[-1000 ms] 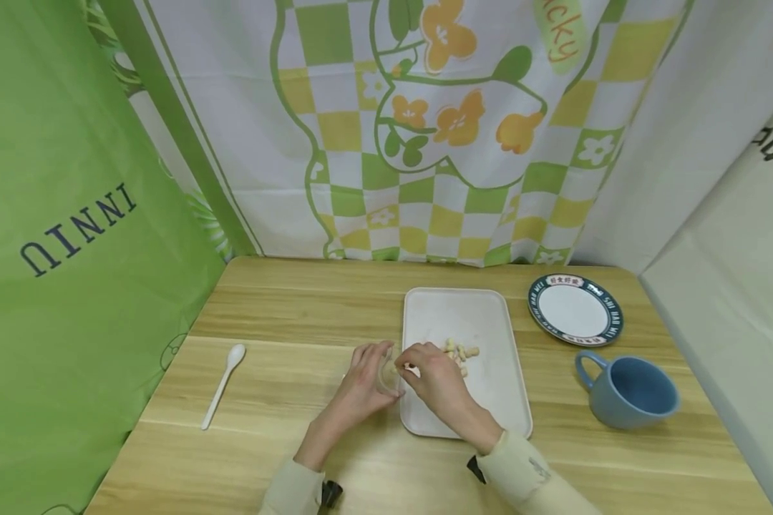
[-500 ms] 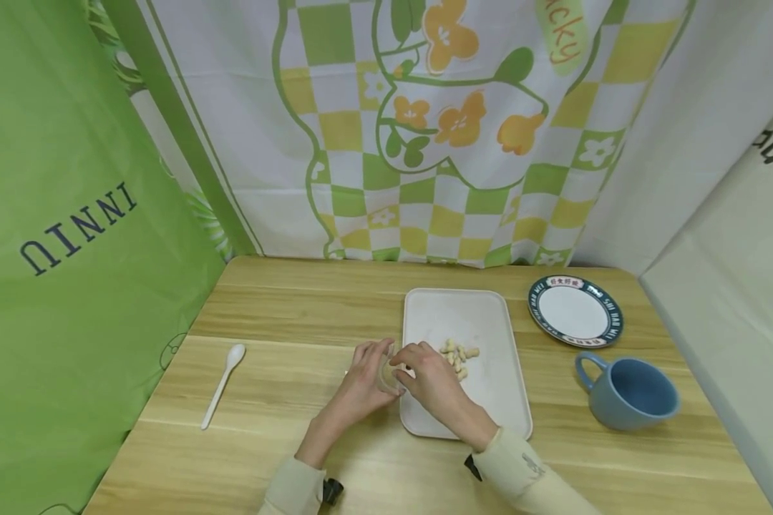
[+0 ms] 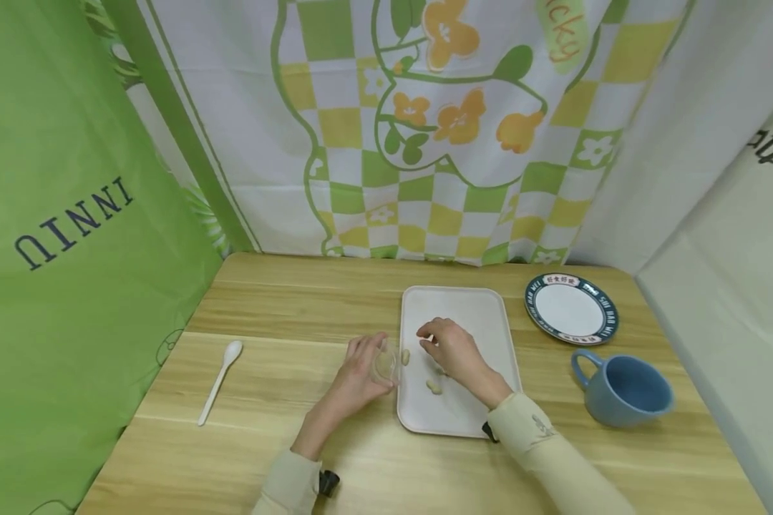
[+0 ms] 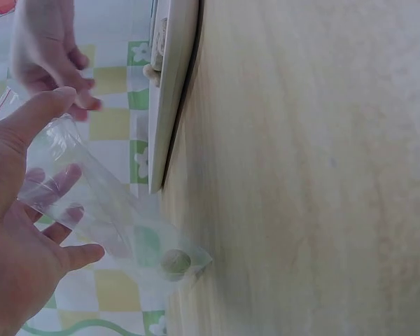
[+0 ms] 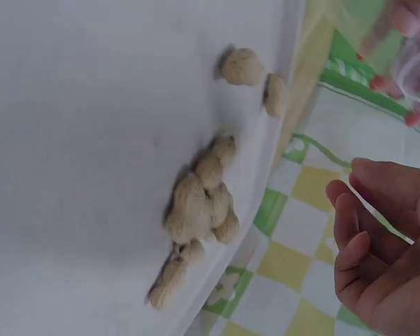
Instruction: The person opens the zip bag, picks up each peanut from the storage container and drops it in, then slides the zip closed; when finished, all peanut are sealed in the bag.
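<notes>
My left hand (image 3: 359,373) grips a clear plastic bag (image 3: 384,363) by its mouth, at the left edge of a white tray (image 3: 454,304). In the left wrist view the bag hangs down, with one round tan piece (image 4: 176,264), seemingly a peanut, in its bottom corner. Over the tray is my right hand (image 3: 456,352), its fingers loosely bent and nothing between them. The right wrist view shows a cluster of unshelled peanuts (image 5: 190,208) on the tray and two more near its edge, one of them a peanut (image 5: 241,67) lying apart. In the head view my right hand hides most of the cluster.
A white spoon (image 3: 220,383) lies on the wooden table (image 3: 296,300) at the left. Toward the right stand a blue mug (image 3: 628,392) and a dark-rimmed plate (image 3: 570,307). A patterned curtain (image 3: 444,214) hangs behind the table's back edge.
My right hand has left the bag's mouth and moved right, over the tray. Two peanuts at the tray's left part, covered before, now show. The left hand stays with the bag.
</notes>
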### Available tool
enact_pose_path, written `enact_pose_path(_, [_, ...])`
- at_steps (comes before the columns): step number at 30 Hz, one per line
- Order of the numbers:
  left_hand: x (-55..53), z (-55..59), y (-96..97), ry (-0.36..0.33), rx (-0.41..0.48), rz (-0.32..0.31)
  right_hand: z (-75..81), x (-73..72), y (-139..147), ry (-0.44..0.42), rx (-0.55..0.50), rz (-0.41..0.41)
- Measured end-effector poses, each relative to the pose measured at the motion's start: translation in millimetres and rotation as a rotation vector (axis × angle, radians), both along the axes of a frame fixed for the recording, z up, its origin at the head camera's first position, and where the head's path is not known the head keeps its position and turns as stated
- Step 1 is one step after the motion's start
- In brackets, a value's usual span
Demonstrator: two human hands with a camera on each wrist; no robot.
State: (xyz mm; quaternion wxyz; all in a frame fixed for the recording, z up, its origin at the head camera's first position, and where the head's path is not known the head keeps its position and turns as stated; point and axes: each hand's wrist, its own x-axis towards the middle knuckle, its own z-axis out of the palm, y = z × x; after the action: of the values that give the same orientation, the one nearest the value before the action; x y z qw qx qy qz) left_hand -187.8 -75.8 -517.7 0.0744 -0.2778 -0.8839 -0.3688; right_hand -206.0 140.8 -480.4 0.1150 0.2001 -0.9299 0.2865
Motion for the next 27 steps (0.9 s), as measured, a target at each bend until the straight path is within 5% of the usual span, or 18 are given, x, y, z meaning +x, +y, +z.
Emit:
enact_pose_path(7, [0.3,1.2,-0.8,-0.005,-0.011,0.012,-11.6,-11.4,-19,-0.115,0.089,0.066])
enact_pose_path(20, [-1.4,3.5,-2.6,0.030,-0.023,0.010,-22.0,-24.9,-37,-0.293,0.247,-0.040])
enact_pose_path(27, [-0.6,0.9,-3.2,0.042,-0.011,0.014,-23.3,-22.9,-39,-0.254,0.242,-0.021])
